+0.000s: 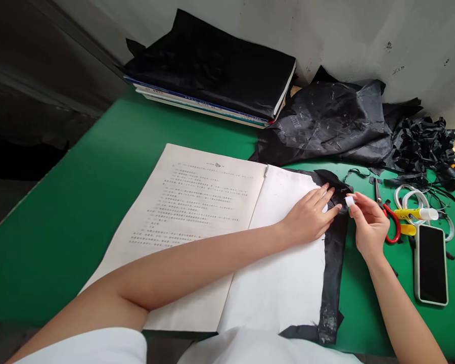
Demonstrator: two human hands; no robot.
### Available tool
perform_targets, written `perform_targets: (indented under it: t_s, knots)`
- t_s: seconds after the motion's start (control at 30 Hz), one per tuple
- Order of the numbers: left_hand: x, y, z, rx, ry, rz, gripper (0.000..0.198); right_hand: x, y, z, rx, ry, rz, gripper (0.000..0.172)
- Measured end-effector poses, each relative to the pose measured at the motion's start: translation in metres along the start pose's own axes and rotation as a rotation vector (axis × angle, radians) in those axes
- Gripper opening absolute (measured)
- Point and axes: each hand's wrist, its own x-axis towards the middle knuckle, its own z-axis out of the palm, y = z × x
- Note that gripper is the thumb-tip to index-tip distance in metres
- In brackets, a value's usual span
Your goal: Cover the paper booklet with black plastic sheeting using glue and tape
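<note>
An open booklet [197, 212] lies on the green table [98, 167], printed page at left, blank white page at right. Black sheet material [331, 273] lies under the right page and sticks out along its right edge. My left hand [313, 215] rests flat on the upper right corner of the white page, fingers stretched out and touching the black sheet. My right hand [367, 222] is just right of it, fingers pinched on a small white cylinder [349, 201], held close to the black sheet.
Red-handled scissors [389, 217], a yellow-and-white glue stick [417, 214], white tape rings [409, 194] and a phone [432, 263] lie at right. Crumpled black sheets [333, 121] and black scraps [424, 141] sit behind. Stacked books [212, 71] under a black cover lie against the wall.
</note>
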Motion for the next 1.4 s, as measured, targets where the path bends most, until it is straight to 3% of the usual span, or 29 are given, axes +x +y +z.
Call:
perform_targets:
  t_s: [0.17, 0.37, 0.67, 0.83, 1.1, 1.27, 1.4]
  knots:
    - [0.001, 0.0, 0.001, -0.021, -0.002, -0.007, 0.037, 0.005, -0.004, 0.001, 0.403, -0.017, 0.3, 0.035]
    - [0.003, -0.002, 0.0, -0.063, -0.016, 0.02, 0.038, 0.01, -0.004, -0.002, 0.48, -0.058, 0.346, 0.027]
    - [0.005, -0.002, -0.001, -0.147, 0.038, 0.004, 0.037, 0.008, -0.009, -0.002, 0.441, -0.054, 0.367, 0.033]
    - [0.008, -0.001, -0.008, -0.335, 0.173, -0.019, 0.047, 0.003, -0.008, 0.002, 0.416, -0.112, 0.305, 0.028]
    - [0.007, -0.004, -0.009, -0.444, 0.113, -0.01, 0.045, 0.0, 0.001, 0.002, 0.294, -0.075, 0.227, 0.034]
    - [0.009, -0.004, -0.011, -0.537, 0.163, -0.196, 0.048, -0.001, -0.001, 0.004, 0.225, -0.024, 0.137, 0.029]
    - [0.015, -0.011, -0.017, -0.46, 0.152, -0.401, 0.037, -0.003, -0.001, 0.006, 0.103, -0.021, 0.051, 0.027]
